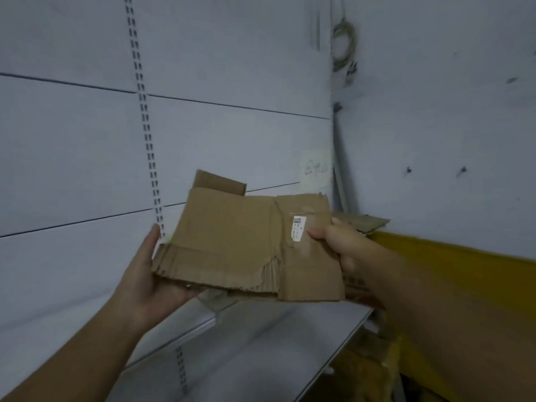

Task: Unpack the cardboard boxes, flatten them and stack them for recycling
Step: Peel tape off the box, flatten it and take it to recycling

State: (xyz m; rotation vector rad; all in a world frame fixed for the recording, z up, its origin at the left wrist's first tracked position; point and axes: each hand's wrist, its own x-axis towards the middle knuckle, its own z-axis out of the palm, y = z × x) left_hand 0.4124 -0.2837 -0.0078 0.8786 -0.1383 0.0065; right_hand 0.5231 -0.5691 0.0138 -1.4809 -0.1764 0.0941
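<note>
A flattened brown cardboard box [232, 239] with a torn lower edge and a small white label [298, 231] is held up in front of a white wall. My left hand [148, 274] grips its lower left corner from underneath. On the right edge beside the label, my right hand [336, 245] pinches the board with thumb on top. One flap [217, 182] sticks up behind the top edge. More flat cardboard [368, 223] lies behind my right hand on a yellow ledge.
A white metal shelf [261, 343] juts out below the box. Slotted shelf rails [145, 126] run down the white panel wall. A yellow beam [452, 256] crosses at right, with brown cardboard [368, 361] beneath it. Cables [343, 44] hang in the corner.
</note>
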